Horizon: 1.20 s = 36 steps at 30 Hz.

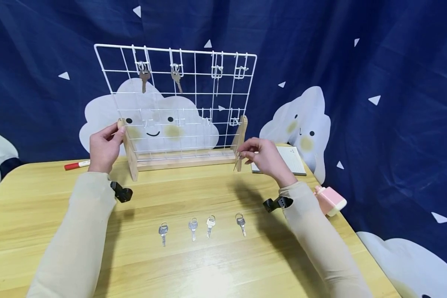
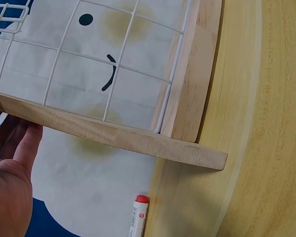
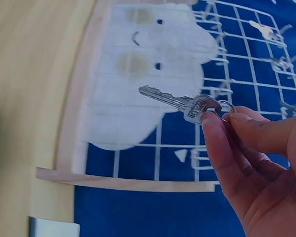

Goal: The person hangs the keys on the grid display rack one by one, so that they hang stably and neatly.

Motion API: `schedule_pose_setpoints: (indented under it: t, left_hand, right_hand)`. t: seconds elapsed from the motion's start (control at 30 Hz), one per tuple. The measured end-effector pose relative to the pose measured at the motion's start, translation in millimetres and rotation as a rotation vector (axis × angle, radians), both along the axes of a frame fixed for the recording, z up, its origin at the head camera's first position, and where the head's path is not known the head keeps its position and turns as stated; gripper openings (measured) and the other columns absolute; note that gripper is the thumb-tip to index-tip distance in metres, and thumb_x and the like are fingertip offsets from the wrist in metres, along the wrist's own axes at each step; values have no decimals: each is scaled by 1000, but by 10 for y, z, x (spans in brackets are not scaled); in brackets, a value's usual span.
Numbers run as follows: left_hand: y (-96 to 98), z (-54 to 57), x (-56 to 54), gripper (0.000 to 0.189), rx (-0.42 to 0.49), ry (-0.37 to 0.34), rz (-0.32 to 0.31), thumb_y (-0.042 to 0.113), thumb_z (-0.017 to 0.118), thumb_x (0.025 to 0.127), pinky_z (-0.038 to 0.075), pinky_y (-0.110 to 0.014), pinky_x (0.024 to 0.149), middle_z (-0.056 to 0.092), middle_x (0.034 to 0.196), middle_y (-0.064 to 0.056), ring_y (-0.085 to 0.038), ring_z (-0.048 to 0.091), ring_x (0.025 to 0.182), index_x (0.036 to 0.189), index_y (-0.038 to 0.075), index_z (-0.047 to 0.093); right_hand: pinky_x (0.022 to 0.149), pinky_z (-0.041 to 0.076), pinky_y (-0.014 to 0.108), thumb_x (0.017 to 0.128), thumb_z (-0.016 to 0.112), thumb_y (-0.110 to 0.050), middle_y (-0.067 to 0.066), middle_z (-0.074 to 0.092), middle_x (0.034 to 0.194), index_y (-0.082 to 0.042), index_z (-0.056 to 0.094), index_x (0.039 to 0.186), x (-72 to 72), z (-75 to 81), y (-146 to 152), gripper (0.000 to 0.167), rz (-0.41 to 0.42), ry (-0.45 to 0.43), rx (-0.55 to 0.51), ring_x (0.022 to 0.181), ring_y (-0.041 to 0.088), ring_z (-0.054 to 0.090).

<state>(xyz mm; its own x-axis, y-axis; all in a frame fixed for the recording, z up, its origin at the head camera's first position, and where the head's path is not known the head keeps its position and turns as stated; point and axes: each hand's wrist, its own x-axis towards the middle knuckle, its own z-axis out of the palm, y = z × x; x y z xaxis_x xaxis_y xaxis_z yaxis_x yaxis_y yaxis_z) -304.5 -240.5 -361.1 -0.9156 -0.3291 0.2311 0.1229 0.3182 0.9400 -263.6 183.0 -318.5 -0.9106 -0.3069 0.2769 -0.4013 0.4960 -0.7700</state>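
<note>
My right hand (image 1: 264, 157) pinches a silver key (image 3: 190, 106) by its ring, near the rack's right wooden upright; in the right wrist view the blade points away from the fingertips. My left hand (image 1: 106, 147) grips the top of the left wooden upright (image 1: 130, 155), its fingers partly behind the wood in the left wrist view. Between the uprights stands a white wire grid rack (image 1: 195, 93) with several hooks. Two keys, a left one (image 1: 144, 78) and another (image 1: 176, 78), hang from top-row hooks. A thin key-like shape (image 1: 217, 85) hangs edge-on from the third hook.
Several keys (image 1: 163, 235) with rings lie in a row on the wooden table (image 1: 141, 265). A red-capped marker (image 1: 76, 165) lies left of the rack. At the right are a notepad (image 1: 292, 160) and a pink-and-white object (image 1: 329, 200). A dark blue curtain (image 1: 301, 49) hangs behind.
</note>
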Motion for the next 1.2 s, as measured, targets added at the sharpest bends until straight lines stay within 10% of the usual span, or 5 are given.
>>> schedule_pose_setpoints:
  t: [1.2]
  left_hand:
    - [2, 0, -2, 50, 2, 8, 4, 37, 56, 100, 48, -29, 99, 54, 139, -11, -14, 55, 114, 143, 13, 53]
  right_hand:
    - [73, 59, 32, 89, 67, 8, 13, 71, 96, 3, 73, 97, -162, 1012, -26, 12, -70, 215, -59, 79, 23, 68]
